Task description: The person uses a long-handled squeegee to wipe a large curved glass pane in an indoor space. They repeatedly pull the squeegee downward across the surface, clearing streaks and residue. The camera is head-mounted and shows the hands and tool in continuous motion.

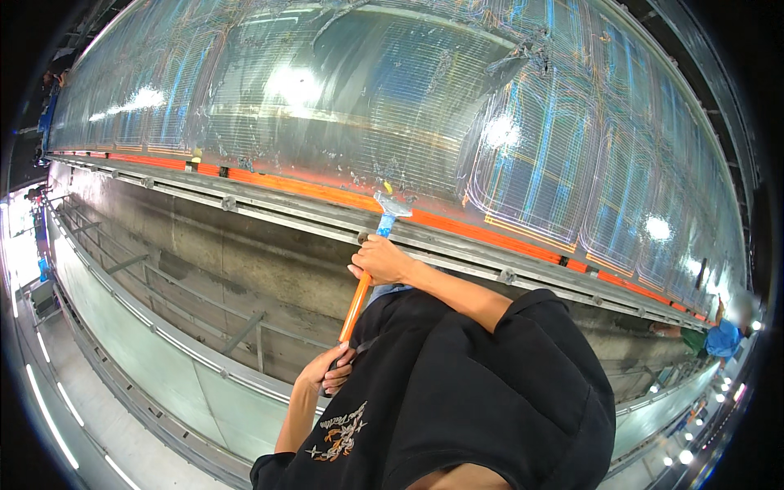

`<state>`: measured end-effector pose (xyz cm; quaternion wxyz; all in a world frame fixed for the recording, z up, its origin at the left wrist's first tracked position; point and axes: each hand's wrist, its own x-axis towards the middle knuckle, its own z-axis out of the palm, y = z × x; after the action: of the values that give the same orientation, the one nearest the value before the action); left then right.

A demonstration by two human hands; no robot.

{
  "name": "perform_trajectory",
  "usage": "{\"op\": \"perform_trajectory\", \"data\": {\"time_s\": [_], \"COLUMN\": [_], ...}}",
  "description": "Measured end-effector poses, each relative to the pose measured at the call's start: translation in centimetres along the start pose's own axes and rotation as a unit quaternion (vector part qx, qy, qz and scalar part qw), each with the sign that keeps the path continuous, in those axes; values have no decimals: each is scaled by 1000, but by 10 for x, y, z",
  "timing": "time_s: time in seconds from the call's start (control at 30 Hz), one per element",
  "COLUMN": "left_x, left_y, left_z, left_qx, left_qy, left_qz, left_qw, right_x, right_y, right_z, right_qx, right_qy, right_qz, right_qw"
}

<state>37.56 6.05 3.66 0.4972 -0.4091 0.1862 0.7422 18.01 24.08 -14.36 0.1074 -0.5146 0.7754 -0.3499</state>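
My right hand (382,260) is wrapped round the upper shaft of a long-handled scraper, just below its blue section. My left hand (328,367) grips the dark lower end of the handle, close to my black shirt. The scraper (356,310) has an orange shaft and a flat, pale grey head, which lies at the near edge of a large glossy panel (327,131). Grey smears and dark flecks cover the panel's middle, and fine blue, orange and white lines run across it. A small yellow bit (388,187) sits just beyond the head.
An orange strip (318,193) and a metal rail (286,224) run along the panel's near side. Below lies a concrete channel (212,237) with metal framing. Pale panels (163,351) border it at left. At the far right is a person in blue (723,338).
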Motion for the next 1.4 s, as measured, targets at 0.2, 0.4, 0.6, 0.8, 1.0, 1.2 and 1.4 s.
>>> {"op": "perform_trajectory", "data": {"time_s": [0.2, 0.4, 0.6, 0.8, 1.0, 1.2, 1.4], "left_x": [21, 39, 117, 221, 222, 82, -75], "left_y": [22, 94, 245, 423, 413, 238, 61], "left_z": [9, 58, 162, 260, 238, 93, 19], "left_qx": [15, 52, -40, -19, -61, 168, 3], "left_qy": [29, 56, 8, -66, -138, 85, 214], "left_qz": [-42, -71, -52, 33, 57, 46, -64], "left_qw": [999, 995, 998, 997, 987, 981, 975], "right_x": [-20, -1, 53, 122, 130, 88, 61], "right_y": [20, 79, 250, 443, 435, 209, 4], "right_z": [12, -25, -134, -277, -268, -119, -18], "right_qx": [26, 26, -52, -90, -56, 19, 92], "right_qy": [48, 154, 230, 209, 159, 195, 41], "right_qz": [35, 31, 12, 27, 5, 29, 32], "right_qw": [998, 987, 972, 973, 986, 980, 994]}}
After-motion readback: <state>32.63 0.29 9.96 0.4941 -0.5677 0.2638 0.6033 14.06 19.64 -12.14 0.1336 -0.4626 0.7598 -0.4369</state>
